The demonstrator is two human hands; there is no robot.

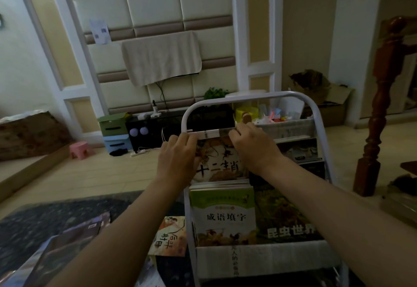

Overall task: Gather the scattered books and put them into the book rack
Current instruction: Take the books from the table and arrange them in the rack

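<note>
A white metal book rack [252, 96] stands in front of me with tiered pockets. Both hands hold a picture book with a pale illustrated cover [217, 162] upright at the rack's middle tier: my left hand [177, 158] grips its left edge, my right hand [255, 147] grips its top right corner. In the lower pocket a green-and-white book [224, 214] and a dark insect book [286, 219] stand upright. On the dark table beside the rack lie an orange-toned book [170, 236] and dark books [74, 239].
The rack's upper tier holds a tray of small colourful items [279, 115]. Behind it are a black TV bench [158, 126], green and blue drawers [114, 132], a pink stool [80, 149]. A wooden post [381, 106] stands right, cardboard boxes [327, 97] behind.
</note>
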